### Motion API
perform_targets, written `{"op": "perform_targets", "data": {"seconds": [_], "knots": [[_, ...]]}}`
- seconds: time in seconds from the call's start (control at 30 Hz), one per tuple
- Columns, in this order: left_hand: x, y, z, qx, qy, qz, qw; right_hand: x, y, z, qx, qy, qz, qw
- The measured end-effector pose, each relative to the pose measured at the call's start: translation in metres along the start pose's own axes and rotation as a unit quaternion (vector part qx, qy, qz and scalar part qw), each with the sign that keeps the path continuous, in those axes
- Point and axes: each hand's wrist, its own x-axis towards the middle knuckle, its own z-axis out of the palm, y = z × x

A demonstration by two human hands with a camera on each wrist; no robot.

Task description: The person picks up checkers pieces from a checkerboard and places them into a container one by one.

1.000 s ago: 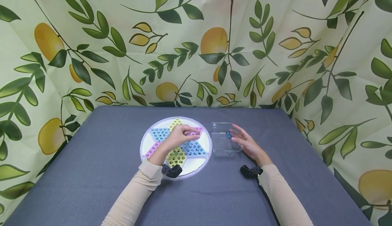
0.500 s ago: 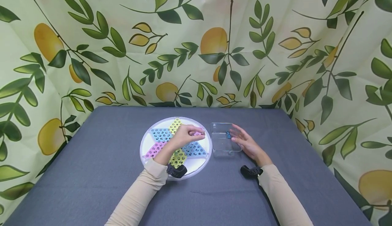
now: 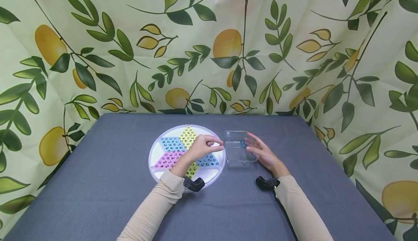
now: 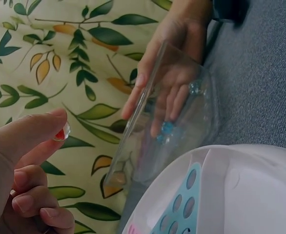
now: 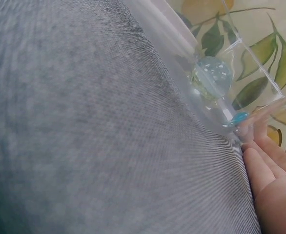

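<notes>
My left hand pinches a small clear marble with a red swirl between thumb and forefinger, the other fingers curled. It hovers over the right side of a round white Chinese checkers board, fingertips near the left rim of a clear plastic box. My right hand rests along the right wall of that box, fingers loosely extended. Inside lie a few glass marbles, among them blue marbles and a larger-looking clear marble.
A dark grey cloth covers the table. Behind it and along the sides hangs a curtain printed with leaves and fruit. Board and box stand close side by side. The board's star has yellow, blue and pink points with holes.
My left hand has moved right, from over the board's pink right-hand point to near the box's left rim, still pinching. The right hand and the box have stayed in place.
</notes>
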Motion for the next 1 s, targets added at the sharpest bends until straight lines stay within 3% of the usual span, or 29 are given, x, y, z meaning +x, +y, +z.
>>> {"op": "perform_targets", "data": {"seconds": [0.17,0.5,1.0], "knots": [[0.002,0.0,0.004,0.019,0.0,0.009,0.9998,0.0,0.0,0.0,0.002,0.001,-0.002,1.0],[0.006,0.0,0.015,0.013,-0.003,0.032,0.9994,0.0,-0.001,0.001,0.005,0.005,-0.002,1.0],[0.009,0.002,0.032,-0.004,-0.005,0.007,1.0,0.001,0.001,0.002,-0.004,0.013,0.006,0.9999]]}}
